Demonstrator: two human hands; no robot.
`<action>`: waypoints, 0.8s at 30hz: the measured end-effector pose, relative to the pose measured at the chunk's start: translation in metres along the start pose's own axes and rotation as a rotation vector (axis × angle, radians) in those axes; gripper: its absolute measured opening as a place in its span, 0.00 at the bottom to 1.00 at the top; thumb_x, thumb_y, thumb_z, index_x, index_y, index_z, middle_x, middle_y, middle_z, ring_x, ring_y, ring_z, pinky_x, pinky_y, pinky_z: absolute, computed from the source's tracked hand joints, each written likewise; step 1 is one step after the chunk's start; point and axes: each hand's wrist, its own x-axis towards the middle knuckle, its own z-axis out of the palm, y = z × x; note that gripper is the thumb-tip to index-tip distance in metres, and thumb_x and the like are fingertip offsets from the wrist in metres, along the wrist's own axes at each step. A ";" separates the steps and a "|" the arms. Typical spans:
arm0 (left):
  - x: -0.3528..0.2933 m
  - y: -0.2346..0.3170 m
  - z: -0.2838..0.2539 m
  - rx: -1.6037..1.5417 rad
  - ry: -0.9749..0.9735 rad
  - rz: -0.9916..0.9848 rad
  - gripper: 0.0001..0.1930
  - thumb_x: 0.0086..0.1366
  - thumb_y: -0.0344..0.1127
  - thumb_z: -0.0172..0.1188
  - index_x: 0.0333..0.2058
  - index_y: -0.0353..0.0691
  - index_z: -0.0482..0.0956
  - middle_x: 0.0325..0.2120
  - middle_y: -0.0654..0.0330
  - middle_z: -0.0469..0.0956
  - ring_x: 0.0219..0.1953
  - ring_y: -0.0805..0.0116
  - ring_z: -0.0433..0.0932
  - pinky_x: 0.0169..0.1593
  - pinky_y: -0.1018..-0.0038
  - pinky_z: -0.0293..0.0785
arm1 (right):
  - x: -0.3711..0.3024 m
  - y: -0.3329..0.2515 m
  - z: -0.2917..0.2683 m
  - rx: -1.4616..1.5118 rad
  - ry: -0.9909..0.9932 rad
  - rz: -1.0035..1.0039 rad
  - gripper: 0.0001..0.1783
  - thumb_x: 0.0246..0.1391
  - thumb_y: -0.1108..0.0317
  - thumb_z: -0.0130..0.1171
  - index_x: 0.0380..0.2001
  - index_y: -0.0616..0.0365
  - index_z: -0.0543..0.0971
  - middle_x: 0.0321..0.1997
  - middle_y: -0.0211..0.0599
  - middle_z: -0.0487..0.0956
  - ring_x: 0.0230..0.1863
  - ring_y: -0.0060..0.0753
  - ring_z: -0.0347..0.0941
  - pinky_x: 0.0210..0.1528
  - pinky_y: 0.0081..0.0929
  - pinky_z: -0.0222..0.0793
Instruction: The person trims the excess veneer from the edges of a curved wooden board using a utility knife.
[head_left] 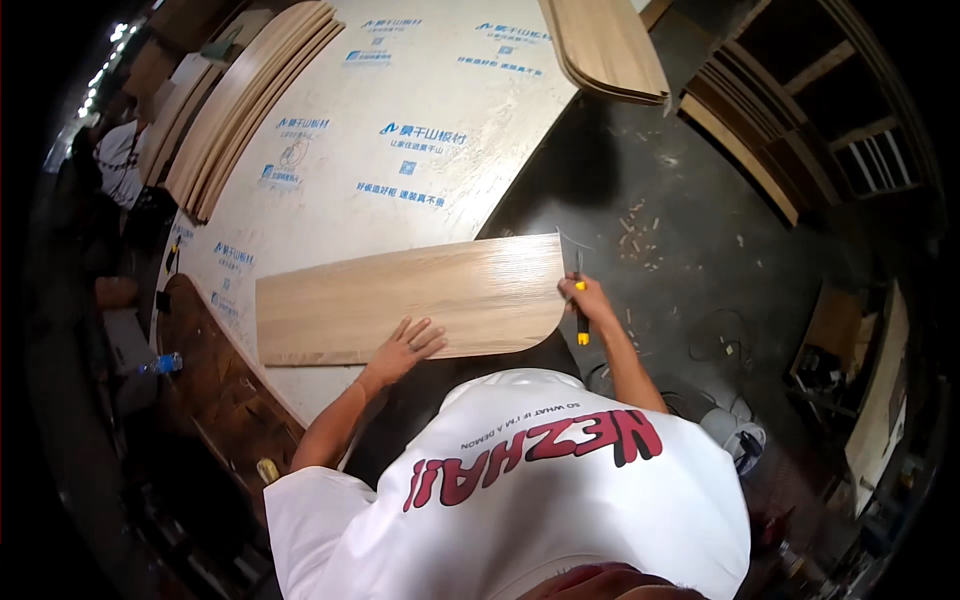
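A wood-grain board [420,295] with one rounded corner at its near right lies on the printed pale sheet, its right end jutting past the sheet's edge. My left hand [412,340] rests flat on the board near its front edge, fingers spread. At the board's right end, my right hand [590,300] is closed round a black and yellow utility knife [583,325]. The knife's blade end points away from me, close along the board's edge. A thin curled strip [576,241] sticks out from the far right corner. Whether the blade touches the board is too small to tell.
The pale sheet [330,205] bears a stack of similar boards [255,110] at far left and more rounded boards [615,50] at far right. Shavings [640,235] litter the dark floor. A plastic bottle [163,364] is at left; wooden frames [800,110] stand at right.
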 end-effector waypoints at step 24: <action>0.138 -0.069 0.004 -0.209 0.644 -1.708 0.35 0.74 0.54 0.36 0.71 0.34 0.52 0.74 0.48 0.46 0.75 0.48 0.42 0.70 0.35 0.36 | -0.046 -0.098 -0.036 -1.017 -0.343 -0.232 0.19 0.64 0.62 0.56 0.52 0.59 0.67 0.26 0.62 0.78 0.32 0.70 0.75 0.32 0.58 0.67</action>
